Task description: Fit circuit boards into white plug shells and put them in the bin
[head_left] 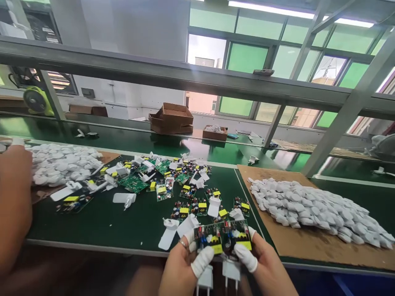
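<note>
Near the table's front edge, my left hand (182,263) and my right hand (265,261) are closed on two circuit boards, side by side. White covers wrap the thumbs and some fingertips. The left circuit board (202,233) has its outer edge in my left hand, the right circuit board (230,236) in my right hand. Both carry yellow parts; I cannot tell whether they are joined. White two-pin plugs (231,270) hang below them, pins downward. Just behind lie loose boards (184,212) and white plug pieces (169,234).
A co-worker's arm (15,205) reaches in at left, beside a heap of white pieces (64,162). Another heap of white pieces (314,205) covers cardboard (277,242) at right. Behind are cardboard boxes (173,119), a green fan (37,100) and a metal frame (173,74).
</note>
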`<state>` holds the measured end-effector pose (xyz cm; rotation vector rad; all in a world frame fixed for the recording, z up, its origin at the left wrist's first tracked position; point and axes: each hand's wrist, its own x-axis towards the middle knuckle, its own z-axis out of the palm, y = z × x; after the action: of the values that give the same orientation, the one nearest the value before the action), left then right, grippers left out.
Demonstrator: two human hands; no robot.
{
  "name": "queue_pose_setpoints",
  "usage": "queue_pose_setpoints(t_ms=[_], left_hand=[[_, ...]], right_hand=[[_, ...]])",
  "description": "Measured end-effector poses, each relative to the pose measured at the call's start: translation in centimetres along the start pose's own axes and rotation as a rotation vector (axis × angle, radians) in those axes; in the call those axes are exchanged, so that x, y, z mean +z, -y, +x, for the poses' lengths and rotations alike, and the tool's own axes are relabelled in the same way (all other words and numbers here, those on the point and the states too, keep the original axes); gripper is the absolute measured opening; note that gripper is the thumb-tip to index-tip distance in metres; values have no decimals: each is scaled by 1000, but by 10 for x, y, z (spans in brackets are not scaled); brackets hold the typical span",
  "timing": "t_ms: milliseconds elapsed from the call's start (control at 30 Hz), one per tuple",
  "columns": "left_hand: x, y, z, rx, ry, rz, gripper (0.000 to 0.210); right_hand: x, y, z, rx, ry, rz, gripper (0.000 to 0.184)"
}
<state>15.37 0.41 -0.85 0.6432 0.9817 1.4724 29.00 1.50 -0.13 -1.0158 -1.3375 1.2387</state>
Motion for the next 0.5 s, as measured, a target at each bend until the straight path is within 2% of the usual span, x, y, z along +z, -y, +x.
queue_pose_setpoints(t_ms=[100,167,300,367,433,500], left_hand=[[1,4,2,65,-133,104,62],[0,5,3,71,-113,105,60],[-3,-3,-1,-110,231,-25,48],[-7,-11,-5,-205,309,-100,41],[-15,-24,-4,-196,232,-133,37],[-30,-40,5,-110,46,-84,45]], right_hand=[[5,-2,0,-40,-124,-196,37],[4,-4,-3,-29,-144,-175,36],[0,-6,-9,103,-82,102,37],[-1,-5,-7,180,4,254,38],[-6,1,7,170,20,312,41],[-16,12,33,95,-35,114,44]])
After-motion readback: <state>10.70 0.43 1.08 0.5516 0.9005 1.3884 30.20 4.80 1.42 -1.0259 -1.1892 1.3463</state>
